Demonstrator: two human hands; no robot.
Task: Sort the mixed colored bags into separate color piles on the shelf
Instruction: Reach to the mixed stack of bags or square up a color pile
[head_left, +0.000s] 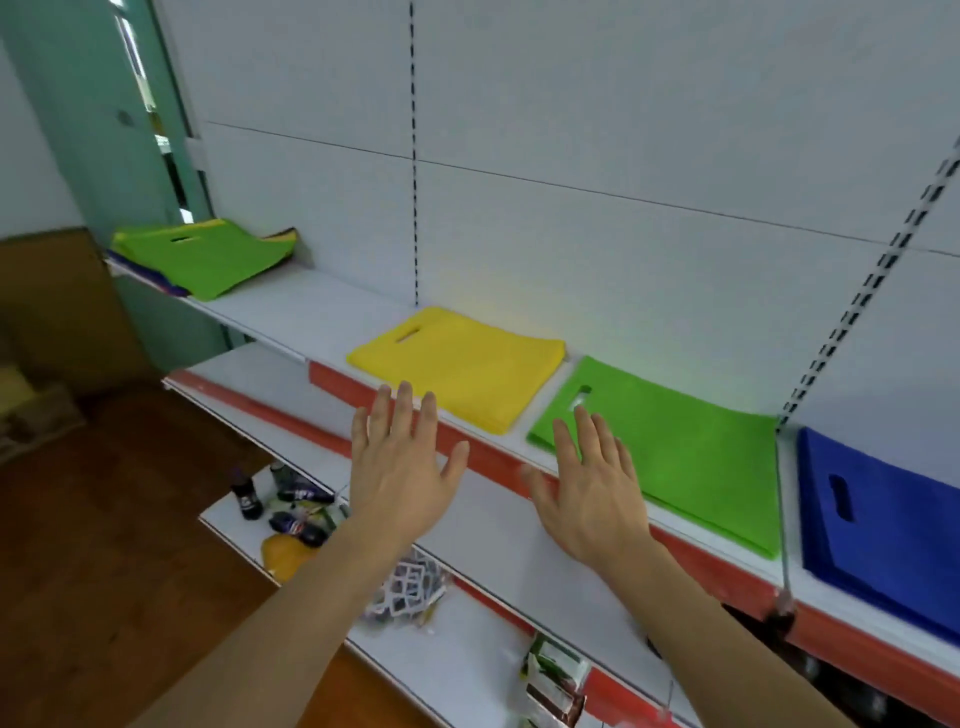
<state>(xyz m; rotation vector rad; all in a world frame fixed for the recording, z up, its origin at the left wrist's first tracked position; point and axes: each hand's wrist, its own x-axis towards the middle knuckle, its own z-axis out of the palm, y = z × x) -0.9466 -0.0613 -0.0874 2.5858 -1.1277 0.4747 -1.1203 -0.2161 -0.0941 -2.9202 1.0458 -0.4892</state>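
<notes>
Three sorted piles of bags lie side by side on the white shelf (291, 306): a yellow pile (467, 366), a green pile (685, 452) and a blue pile (883, 525) at the right. At the shelf's far left sits a mixed stack (208, 254) with a green bag on top and yellow and dark bags showing beneath. My left hand (400, 467) hovers with spread fingers in front of the yellow pile, holding nothing. My right hand (592, 488) is spread flat at the near left corner of the green pile; whether it touches the pile is unclear.
A red strip (498, 457) runs along the shelf's front edge. Lower shelves (483, 540) carry small bottles (291, 506), an orange item and packets. Slotted uprights (414, 156) stand on the white back wall. A wooden floor and brown boxes are at the left.
</notes>
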